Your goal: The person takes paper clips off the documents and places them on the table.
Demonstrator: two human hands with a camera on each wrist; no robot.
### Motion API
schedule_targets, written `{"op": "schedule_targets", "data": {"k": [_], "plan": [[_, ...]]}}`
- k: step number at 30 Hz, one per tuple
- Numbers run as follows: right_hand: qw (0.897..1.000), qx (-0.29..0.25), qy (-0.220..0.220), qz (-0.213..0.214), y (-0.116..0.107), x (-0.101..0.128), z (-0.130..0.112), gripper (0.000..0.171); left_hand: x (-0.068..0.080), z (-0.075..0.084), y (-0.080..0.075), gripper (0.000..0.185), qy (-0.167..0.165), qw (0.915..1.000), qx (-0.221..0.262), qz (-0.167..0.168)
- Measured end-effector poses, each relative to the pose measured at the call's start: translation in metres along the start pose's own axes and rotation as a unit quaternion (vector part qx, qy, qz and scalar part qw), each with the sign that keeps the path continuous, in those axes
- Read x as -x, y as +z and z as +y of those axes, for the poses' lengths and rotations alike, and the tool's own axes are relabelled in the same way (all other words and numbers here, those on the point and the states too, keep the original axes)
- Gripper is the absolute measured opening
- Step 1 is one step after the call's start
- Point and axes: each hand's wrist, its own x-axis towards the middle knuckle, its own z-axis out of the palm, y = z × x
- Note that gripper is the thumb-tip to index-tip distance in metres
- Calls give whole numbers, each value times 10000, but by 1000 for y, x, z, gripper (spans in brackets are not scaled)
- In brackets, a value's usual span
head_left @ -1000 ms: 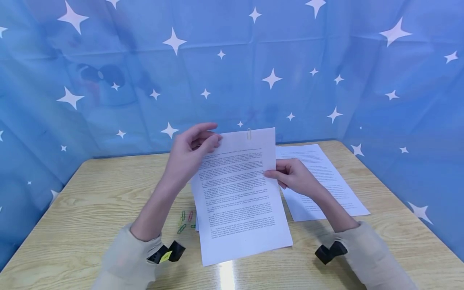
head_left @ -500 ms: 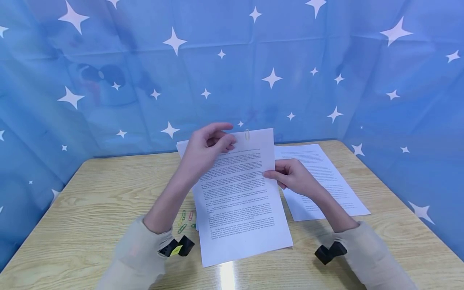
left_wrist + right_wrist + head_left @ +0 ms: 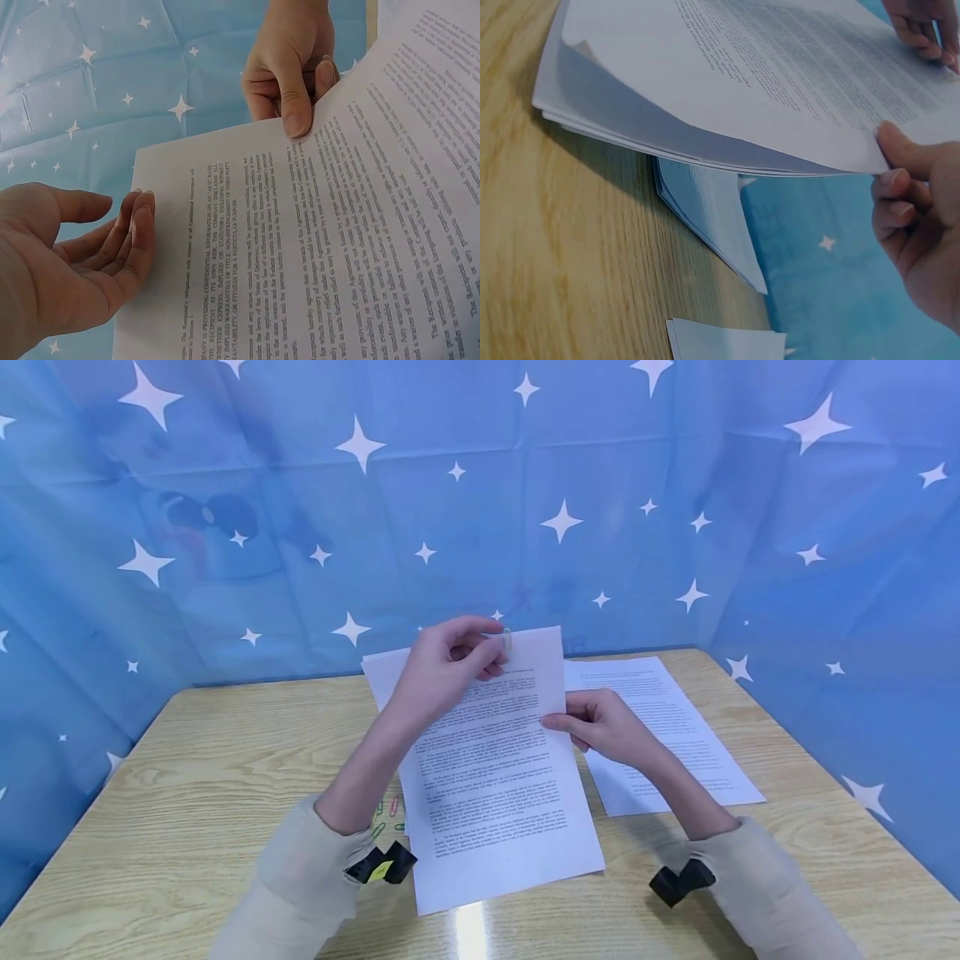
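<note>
A thin stack of printed sheets [image 3: 495,760] is held tilted up over the table, its top edge away from me. My right hand [image 3: 600,722] pinches its right edge between thumb and fingers, as the right wrist view of the sheets [image 3: 780,82] also shows. A pale paper clip [image 3: 507,642] sits on the top edge. My left hand [image 3: 461,660] is at that edge just left of the clip, fingers loosely bent. In the left wrist view, this hand's fingertips [image 3: 142,210] meet the paper's edge while the thumb stays apart.
Several coloured paper clips [image 3: 394,807] lie on the wooden table [image 3: 225,777], partly hidden by my left forearm. More white paper [image 3: 381,670] shows behind the held sheets. Another printed sheet [image 3: 675,735] lies at the right. A blue starry curtain [image 3: 480,527] hangs behind the table.
My left hand has moved right along the top edge of the sheets to the paper clip. More paper shows behind at the left. My right hand keeps its pinch.
</note>
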Motion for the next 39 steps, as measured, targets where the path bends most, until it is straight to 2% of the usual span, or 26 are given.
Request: {"op": "schedule_targets", "data": {"k": [8,19,25,31,39], "plan": [[10000,46,26,22,0,-1,0,17,-3,-1,8,20,75,9999,125,9],[10000,7,4,-5,2,-1,0,17,-3,-6,13,13,299,9988,178,355],[10000,16,-1,-17,2,-1,-1,17,-1,-7,13,12,461,9981,72,393],[10000,-4,34,-23,1,0,-4,18,-1,-7,12,13,435,9984,-4,348],[9999,-72,77,-41,2,0,-4,19,1,-8,13,13,366,9983,68,447]]}}
